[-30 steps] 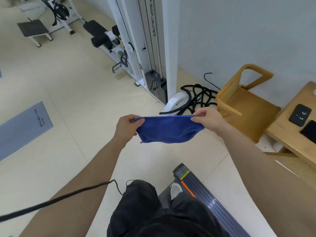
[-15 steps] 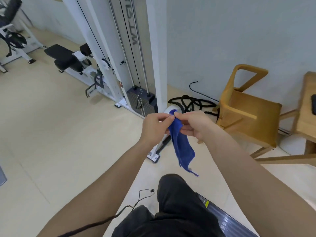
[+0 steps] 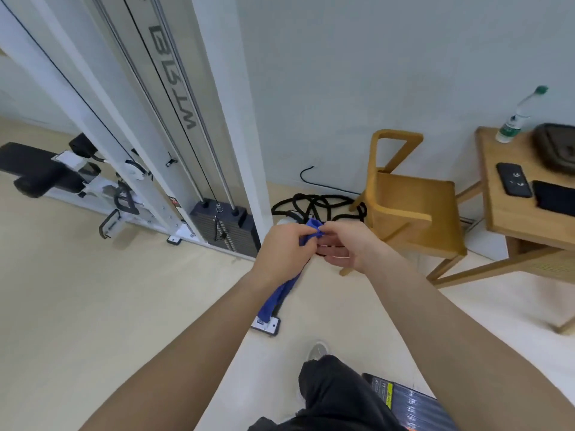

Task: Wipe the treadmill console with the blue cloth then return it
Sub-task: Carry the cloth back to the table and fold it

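I hold the blue cloth (image 3: 313, 229) in front of me at chest height, above the floor. My left hand (image 3: 284, 248) grips its top, and the rest of the cloth hangs down behind that hand and wrist. My right hand (image 3: 348, 245) pinches the same top corner with thumb and forefinger, its other fingers spread. A corner of the dark treadmill deck (image 3: 404, 402) shows at the bottom right beside my leg. The treadmill console is out of view.
A white cable machine (image 3: 174, 119) with a weight stack (image 3: 224, 225) stands ahead left. Coiled black rope (image 3: 314, 203) lies by the wall. A wooden chair (image 3: 410, 200) and a wooden table (image 3: 522, 206) with a bottle (image 3: 516, 119) and dark devices are to the right.
The cloth was stretched wide between both hands, then gathered into a hanging strip. The hands have come together, and my view has lifted toward the wall and table.
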`<state>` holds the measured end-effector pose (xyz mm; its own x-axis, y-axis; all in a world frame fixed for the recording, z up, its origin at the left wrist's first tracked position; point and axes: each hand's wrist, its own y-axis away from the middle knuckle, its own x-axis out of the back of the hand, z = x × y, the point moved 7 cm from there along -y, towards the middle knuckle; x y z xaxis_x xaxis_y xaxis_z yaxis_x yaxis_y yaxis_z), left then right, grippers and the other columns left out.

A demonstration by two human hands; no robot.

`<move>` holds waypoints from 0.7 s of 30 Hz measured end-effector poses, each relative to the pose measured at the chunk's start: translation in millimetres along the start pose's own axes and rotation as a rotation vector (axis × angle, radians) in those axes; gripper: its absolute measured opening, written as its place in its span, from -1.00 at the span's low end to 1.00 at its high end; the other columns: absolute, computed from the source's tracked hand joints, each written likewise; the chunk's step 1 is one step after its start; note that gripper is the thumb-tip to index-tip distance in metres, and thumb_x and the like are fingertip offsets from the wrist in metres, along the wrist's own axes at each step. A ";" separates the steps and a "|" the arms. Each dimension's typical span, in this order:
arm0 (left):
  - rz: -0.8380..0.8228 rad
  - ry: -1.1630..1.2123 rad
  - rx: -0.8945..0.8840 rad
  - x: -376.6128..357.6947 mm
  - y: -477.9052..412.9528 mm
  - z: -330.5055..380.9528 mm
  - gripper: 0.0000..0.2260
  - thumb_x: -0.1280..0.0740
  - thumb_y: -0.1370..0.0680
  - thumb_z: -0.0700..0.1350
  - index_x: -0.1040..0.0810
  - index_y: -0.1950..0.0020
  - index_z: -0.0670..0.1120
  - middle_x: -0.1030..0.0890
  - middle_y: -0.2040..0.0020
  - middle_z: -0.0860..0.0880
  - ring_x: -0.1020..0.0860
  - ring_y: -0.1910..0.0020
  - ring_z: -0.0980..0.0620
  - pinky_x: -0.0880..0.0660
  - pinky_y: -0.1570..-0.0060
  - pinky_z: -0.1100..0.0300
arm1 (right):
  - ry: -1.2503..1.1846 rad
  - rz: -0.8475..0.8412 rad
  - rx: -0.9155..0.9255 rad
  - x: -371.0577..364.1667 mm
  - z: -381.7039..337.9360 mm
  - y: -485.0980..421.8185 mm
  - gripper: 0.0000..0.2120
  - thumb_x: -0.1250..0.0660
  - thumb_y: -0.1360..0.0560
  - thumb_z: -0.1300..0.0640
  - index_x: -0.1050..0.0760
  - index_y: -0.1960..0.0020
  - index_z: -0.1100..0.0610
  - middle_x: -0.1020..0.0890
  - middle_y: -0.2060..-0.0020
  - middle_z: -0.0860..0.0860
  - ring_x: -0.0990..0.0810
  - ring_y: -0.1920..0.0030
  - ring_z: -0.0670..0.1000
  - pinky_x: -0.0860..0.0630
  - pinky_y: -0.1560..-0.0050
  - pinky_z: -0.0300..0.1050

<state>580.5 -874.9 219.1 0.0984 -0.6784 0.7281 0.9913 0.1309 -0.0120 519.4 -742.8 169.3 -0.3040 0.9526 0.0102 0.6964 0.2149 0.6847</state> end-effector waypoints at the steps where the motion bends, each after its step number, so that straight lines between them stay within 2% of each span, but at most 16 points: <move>1: -0.052 0.025 -0.016 -6.4 -12.2 4.5 -0.80 -0.32 -0.59 -0.13 -0.72 -0.09 0.05 -0.70 0.15 0.05 -0.59 0.21 0.11 -0.50 0.15 0.21 | 0.008 0.030 -0.027 11.4 -0.7 -9.1 -0.86 -0.43 -0.49 0.13 -0.65 0.00 0.18 -0.72 0.25 0.06 -0.67 0.29 -0.01 -0.57 0.30 -0.15; 3: -0.155 0.035 -0.029 -21.2 -40.1 14.1 -0.82 -0.33 -0.58 -0.12 -0.72 -0.04 0.08 -0.69 0.17 0.08 -0.60 0.22 0.15 -0.50 0.20 0.25 | 0.044 0.090 -0.080 38.2 -0.7 -29.6 -0.84 -0.43 -0.47 0.12 -0.63 0.02 0.21 -0.64 0.32 0.04 -0.55 0.36 -0.04 -0.48 0.38 -0.22; 6: -0.300 0.056 -0.023 -46.6 -85.8 29.9 -0.84 -0.33 -0.54 -0.06 -0.68 0.13 0.13 -0.69 0.22 0.10 -0.63 0.20 0.10 -0.58 0.17 0.11 | 0.125 0.168 -0.093 88.9 -3.4 -57.0 -0.96 -0.34 -0.50 0.21 -0.55 0.06 0.17 -0.50 0.33 0.05 -0.40 0.40 -0.04 -0.37 0.41 -0.25; 8: -0.401 0.027 -0.062 -65.6 -117.3 47.0 -0.84 -0.33 -0.52 -0.05 -0.68 0.19 0.13 -0.67 0.27 0.11 -0.62 0.22 0.09 -0.57 0.17 0.05 | 0.145 0.202 -0.082 128.2 -7.0 -71.6 -0.93 -0.31 -0.50 0.25 -0.55 0.05 0.14 -0.46 0.29 0.06 -0.38 0.40 -0.03 -0.36 0.42 -0.26; 10: -0.501 -0.022 -0.107 -87.2 -145.9 64.3 -0.83 -0.33 -0.55 -0.07 -0.67 0.19 0.11 -0.66 0.28 0.11 -0.58 0.28 0.13 -0.53 0.20 0.09 | 0.144 0.213 -0.068 167.1 -9.3 -81.5 -0.90 -0.33 -0.51 0.25 -0.60 0.01 0.16 -0.52 0.23 0.07 -0.46 0.33 -0.02 -0.48 0.36 -0.24; 12: -0.552 -0.072 -0.153 -107.5 -175.2 83.1 -0.83 -0.32 -0.58 -0.08 -0.67 0.14 0.06 -0.65 0.25 0.11 -0.57 0.26 0.14 -0.54 0.18 0.12 | 0.110 0.241 -0.030 207.4 -16.3 -88.5 -0.86 -0.34 -0.51 0.26 -0.64 -0.01 0.15 -0.63 0.13 0.08 -0.60 0.15 0.04 -0.62 0.18 -0.14; 14: -0.573 -0.114 -0.201 -128.2 -202.6 101.6 -0.82 -0.30 -0.61 -0.07 -0.66 0.12 0.06 -0.65 0.22 0.12 -0.58 0.23 0.13 -0.54 0.15 0.10 | 0.068 0.304 0.032 246.5 -26.6 -88.5 -0.87 -0.32 -0.50 0.28 -0.64 0.09 0.14 -0.66 0.10 0.10 -0.64 0.07 0.09 -0.63 0.10 -0.04; 16: -0.603 -0.136 -0.234 -150.4 -225.5 122.0 -0.82 -0.28 -0.62 -0.08 -0.68 0.05 0.05 -0.66 0.17 0.11 -0.60 0.17 0.12 -0.56 0.10 0.08 | 0.038 0.329 0.104 278.3 -37.3 -81.6 -0.84 -0.29 -0.48 0.31 -0.62 0.17 0.15 -0.64 0.21 0.11 -0.63 0.19 0.07 -0.55 0.20 -0.03; 18: -0.635 -0.152 -0.272 -175.0 -248.5 144.7 -0.82 -0.28 -0.64 -0.08 -0.68 0.00 0.05 -0.67 0.11 0.11 -0.60 0.10 0.11 -0.58 0.02 0.07 | 0.063 0.346 0.158 306.4 -46.1 -73.1 -0.82 -0.25 -0.48 0.34 -0.59 0.19 0.17 -0.60 0.32 0.08 -0.58 0.34 0.00 -0.44 0.34 -0.12; 21: -0.656 -0.135 -0.369 -208.7 -281.1 185.3 -0.84 -0.28 -0.64 -0.07 -0.65 0.01 0.08 -0.67 0.08 0.11 -0.60 0.07 0.10 -0.57 0.01 0.07 | 0.063 0.371 0.190 346.6 -53.2 -65.1 -0.82 -0.20 -0.48 0.34 -0.56 0.16 0.18 -0.58 0.32 0.08 -0.54 0.37 0.01 -0.40 0.44 -0.21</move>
<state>265.1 -636.1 197.6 -0.5086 -0.4366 0.7421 0.8101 -0.5347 0.2407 334.1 -438.1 167.1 -0.0452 0.9592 0.2790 0.8719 -0.0984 0.4797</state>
